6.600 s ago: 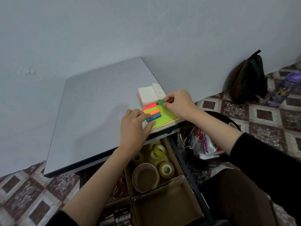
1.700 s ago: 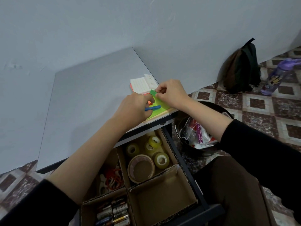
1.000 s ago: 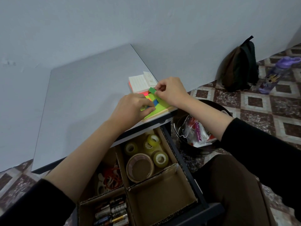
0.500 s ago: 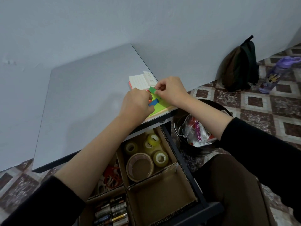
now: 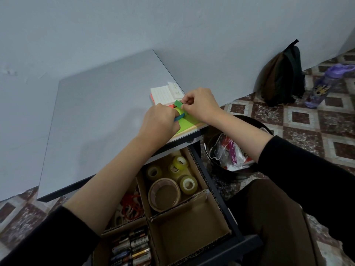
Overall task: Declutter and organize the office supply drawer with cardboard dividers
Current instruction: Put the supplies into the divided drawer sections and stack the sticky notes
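Observation:
On the desk's right front corner lies a lime-green sticky-note pad [image 5: 187, 125] with a white lined note pad [image 5: 162, 95] just behind it. My left hand [image 5: 159, 122] sits curled on the green pad and pinches a blue page-flag strip [image 5: 180, 117]. My right hand [image 5: 199, 106] pinches a small green page-flag strip [image 5: 178, 103] just above the pad. Below the desk the drawer [image 5: 226, 214] is pulled out, split by cardboard dividers [image 5: 177, 210] into compartments. The front right compartment [image 5: 189, 233] holds nothing.
Tape rolls [image 5: 165, 193] fill the back right compartment, batteries [image 5: 132, 248] the front left, red rings [image 5: 130, 206] the back left. A black bin [image 5: 215, 143] with wrappers stands right of the drawer. A dark backpack [image 5: 281, 75] and purple bottle [image 5: 324, 85] sit by the wall.
My left hand has slid up the green pad toward my right hand and now covers the other colour strips. The right hand has stayed put with its green strip.

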Demonstrator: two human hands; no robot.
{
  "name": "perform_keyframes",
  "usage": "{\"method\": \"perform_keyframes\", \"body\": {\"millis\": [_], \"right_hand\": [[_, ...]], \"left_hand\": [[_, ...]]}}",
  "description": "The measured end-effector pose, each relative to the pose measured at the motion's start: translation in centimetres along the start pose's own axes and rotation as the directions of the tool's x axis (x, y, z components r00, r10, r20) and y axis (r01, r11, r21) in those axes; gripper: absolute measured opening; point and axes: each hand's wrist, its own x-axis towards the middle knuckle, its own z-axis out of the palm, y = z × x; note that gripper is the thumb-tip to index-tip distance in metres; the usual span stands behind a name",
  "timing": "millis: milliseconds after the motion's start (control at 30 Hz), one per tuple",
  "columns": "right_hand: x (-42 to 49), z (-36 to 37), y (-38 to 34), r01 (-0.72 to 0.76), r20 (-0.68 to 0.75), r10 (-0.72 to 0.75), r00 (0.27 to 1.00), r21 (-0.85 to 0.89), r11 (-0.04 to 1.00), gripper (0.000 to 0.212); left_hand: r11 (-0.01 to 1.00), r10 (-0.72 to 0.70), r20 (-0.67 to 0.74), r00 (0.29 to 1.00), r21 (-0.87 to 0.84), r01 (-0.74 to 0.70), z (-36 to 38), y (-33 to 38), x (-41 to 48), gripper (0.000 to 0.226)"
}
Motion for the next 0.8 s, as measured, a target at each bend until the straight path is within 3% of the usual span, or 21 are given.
{"method": "perform_keyframes", "body": {"millis": [267,433,633,800], "right_hand": [[-0.1,-0.1,0.0,-0.001,-0.004,0.001,1.000,0.027,1.000,0.012],[-0.5,-0.6,0.0,-0.048,-0.028,0.053,0.998,0.158,0.986,0.014],[-1.6,-1.3,0.3,-0.108,-0.053,0.125,0.991,0.257,0.960,0.015],[-2.6,-2.1,-0.1,-0.128,-0.026,0.141,0.990,0.287,0.949,0.018]], "left_hand": [[0.999,0.032,-0.016,0.999,0.043,-0.031,0.3,0.7,-0.3,0.028],[1.000,0.017,-0.041,0.999,-0.012,-0.018,0.2,0.5,-0.6,0.029],[0.957,-0.062,-0.151,0.987,-0.290,0.015,0.1,-0.1,-2.2,0.043],[0.822,-0.220,-0.159,0.963,-0.562,0.095,-1.0,-0.5,-3.8,0.036]]}}
